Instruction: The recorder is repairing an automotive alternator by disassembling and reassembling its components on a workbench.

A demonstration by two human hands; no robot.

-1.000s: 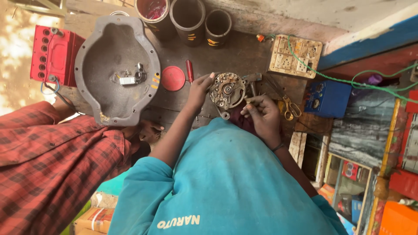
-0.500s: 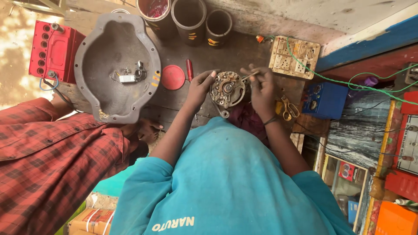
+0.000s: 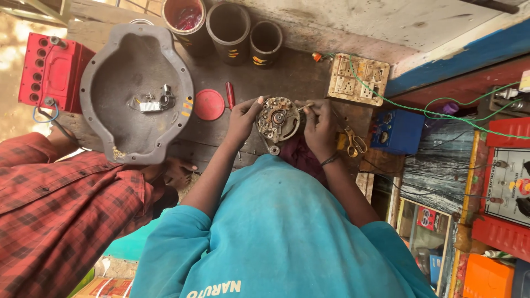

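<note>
Left hand [image 3: 241,118] and right hand [image 3: 318,126] gripping round metal part [image 3: 277,120], dark workbench [image 3: 287,77]

Left hand [image 3: 241,118] grips edge of round metal motor part [image 3: 277,120] on dark workbench [image 3: 298,77]. Right hand [image 3: 319,128] at part's other side, pinching thin tool [image 3: 305,107] against it. Yellow-handled scissors [image 3: 354,142] just beside right hand. Red lid [image 3: 209,105] and red-handled screwdriver [image 3: 230,95] near left hand. Grey metal housing [image 3: 135,91] further left, small parts inside. Second person's red plaid sleeve [image 3: 61,204] below housing.
</note>
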